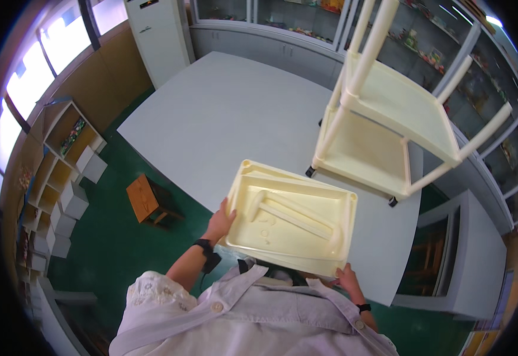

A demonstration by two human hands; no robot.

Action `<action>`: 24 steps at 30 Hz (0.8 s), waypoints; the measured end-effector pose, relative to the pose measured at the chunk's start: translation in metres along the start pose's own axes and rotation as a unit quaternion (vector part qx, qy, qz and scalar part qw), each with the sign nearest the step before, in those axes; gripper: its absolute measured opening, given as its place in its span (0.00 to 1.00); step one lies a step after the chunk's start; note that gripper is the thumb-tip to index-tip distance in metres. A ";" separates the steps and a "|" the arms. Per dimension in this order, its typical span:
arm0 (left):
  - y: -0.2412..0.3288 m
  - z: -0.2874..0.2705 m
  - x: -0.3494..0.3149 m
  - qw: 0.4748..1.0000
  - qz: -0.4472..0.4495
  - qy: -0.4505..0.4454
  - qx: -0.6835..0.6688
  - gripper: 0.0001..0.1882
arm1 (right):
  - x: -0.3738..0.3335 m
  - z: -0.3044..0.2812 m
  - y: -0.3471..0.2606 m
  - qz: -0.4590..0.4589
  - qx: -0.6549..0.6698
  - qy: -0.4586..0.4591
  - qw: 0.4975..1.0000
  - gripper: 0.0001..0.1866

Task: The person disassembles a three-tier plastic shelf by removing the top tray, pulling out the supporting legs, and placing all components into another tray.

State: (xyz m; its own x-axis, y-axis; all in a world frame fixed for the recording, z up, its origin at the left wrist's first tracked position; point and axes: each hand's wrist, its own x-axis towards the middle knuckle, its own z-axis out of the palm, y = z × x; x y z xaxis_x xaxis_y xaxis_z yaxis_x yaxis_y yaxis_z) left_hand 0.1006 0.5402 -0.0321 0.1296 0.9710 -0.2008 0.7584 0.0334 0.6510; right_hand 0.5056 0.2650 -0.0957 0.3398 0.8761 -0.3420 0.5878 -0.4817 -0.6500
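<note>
A cream plastic shelf tray is held in front of my body, over the near edge of the table. My left hand grips its left side. At its near right corner my right hand holds the rim, the fingers partly hidden beneath. Inside the tray shows a long tubular shape with thicker ends; whether it is loose or moulded in, I cannot tell. Beyond it to the right, a cream shelf cart with two tiers, upright poles and black casters stands on the table.
The large grey-white table spreads ahead. A brown wooden stool stands on the green floor at left, near shelves with white boxes. A grey-white cabinet is at right; glass-fronted cabinets line the far wall.
</note>
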 end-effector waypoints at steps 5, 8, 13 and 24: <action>-0.092 -0.069 0.010 0.989 -0.062 0.135 0.002 0.30 | 0.060 0.034 -0.150 0.002 0.062 -0.132 0.989 0.23; -0.121 -0.103 0.031 0.984 -0.096 0.151 0.011 0.30 | 0.117 0.059 -0.189 -0.093 -0.058 -0.118 0.987 0.21; -0.124 -0.123 0.073 0.972 -0.143 0.184 0.023 0.33 | 0.237 0.091 -0.249 -0.070 -0.057 0.046 0.995 0.19; -0.114 -0.082 0.110 0.965 -0.185 0.118 -0.143 0.52 | 0.263 0.012 -0.357 -0.223 0.231 0.071 0.944 0.13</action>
State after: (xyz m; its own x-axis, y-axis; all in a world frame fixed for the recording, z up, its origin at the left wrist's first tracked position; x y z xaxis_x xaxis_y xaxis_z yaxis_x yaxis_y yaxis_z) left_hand -0.0234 0.6623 -0.0683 -0.2913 0.9058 -0.3077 0.5127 0.4194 0.7491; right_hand 0.3758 0.6680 0.0382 0.2481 0.9626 0.1088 0.3230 0.0237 -0.9461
